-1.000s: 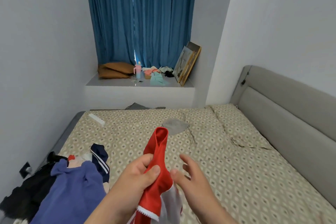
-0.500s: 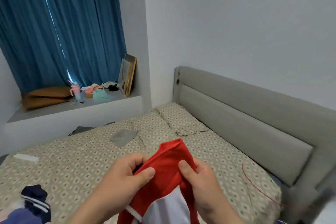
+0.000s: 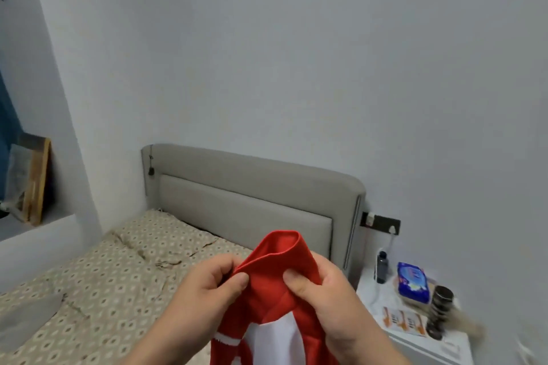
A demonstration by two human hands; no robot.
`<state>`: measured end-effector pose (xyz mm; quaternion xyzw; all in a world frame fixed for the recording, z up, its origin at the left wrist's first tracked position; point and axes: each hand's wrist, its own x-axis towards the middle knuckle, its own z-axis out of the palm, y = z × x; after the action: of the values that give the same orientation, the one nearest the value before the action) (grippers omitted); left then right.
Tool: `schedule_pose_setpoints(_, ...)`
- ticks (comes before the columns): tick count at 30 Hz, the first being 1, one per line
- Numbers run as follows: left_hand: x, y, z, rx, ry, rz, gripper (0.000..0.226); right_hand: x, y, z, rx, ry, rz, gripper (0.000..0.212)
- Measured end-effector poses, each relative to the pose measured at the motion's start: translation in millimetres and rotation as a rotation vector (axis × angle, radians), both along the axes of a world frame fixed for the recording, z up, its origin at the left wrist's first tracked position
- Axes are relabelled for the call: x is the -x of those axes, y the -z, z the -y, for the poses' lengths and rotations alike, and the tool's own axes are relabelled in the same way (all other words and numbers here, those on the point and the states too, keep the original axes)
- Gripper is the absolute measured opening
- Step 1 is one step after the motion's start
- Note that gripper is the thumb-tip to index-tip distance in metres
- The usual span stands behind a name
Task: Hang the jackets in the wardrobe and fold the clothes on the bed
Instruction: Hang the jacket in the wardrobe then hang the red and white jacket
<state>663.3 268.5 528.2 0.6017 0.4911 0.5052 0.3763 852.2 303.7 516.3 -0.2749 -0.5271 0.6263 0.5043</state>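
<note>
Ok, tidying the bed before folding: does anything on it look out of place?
Yes: the beige patterned bedsheet is creased near the grey padded headboard, and a loose grey cloth lies on it at left.

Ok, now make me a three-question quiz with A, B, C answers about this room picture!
1. Where does the blue plastic packet sit? A) floor B) white bedside table C) chair
2. What colour is the padded fabric headboard? A) green B) black C) grey
3. The red and white garment is: A) gripped by the left hand and right hand B) lying flat C) hanging on a hook
Answers: B, it rests on the table; C, its padding is grey; A, both hands pinch it.
</note>
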Motion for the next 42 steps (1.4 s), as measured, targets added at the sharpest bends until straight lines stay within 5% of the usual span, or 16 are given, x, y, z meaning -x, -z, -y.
schedule_pose_setpoints(3, -31, -5, -29, 0.022, 0.182, -0.046, 0.024, -37, 3, -4, 0.148, -0.034, 0.003, 0.030)
schedule_pose_setpoints(7, -69, -4, -72, 0.024, 0.383, -0.093, 0.024, -80, 3, -11, 0.133, 0.287, 0.236, 0.037)
schedule_pose_setpoints(10, -96, 4, -103, 0.030, 0.524, -0.108, 0.024, -103, -1, -12, 0.070, 0.430, 0.455, 0.009)
schedule_pose_setpoints(12, -111, 10, -120, 0.059, 0.632, -0.086, 0.015, -112, -1, -13, 0.063, 0.487, 0.498, 0.012)
schedule_pose_setpoints(16, -135, 23, -152, 0.122, 0.803, -0.097, 0.024, -123, 2, -16, 0.099, 0.616, 0.414, 0.034)
schedule_pose_setpoints(23, -193, 59, -176, 0.191, 1.071, -0.339, 0.028, -155, 9, 0, 0.143, 0.964, 0.030, 0.023)
schedule_pose_setpoints(27, -254, 80, -165, 0.225, 1.064, -0.189, 0.007, -196, 9, 37, 0.168, 1.182, -0.120, 0.027)
schedule_pose_setpoints(31, -319, 78, -135, 0.369, 1.053, 0.067, 0.036, -234, 10, 81, 0.149, 1.349, -0.159, 0.019)
schedule_pose_setpoints(37, -412, 63, -82, 0.085, 1.129, -0.027, 0.030, -291, 15, 144, 0.128, 1.510, -0.183, 0.017)
schedule_pose_setpoints(42, -479, 53, -33, 0.153, 1.306, -0.004, 0.024, -342, 17, 201, 0.100, 1.619, -0.174, 0.020)
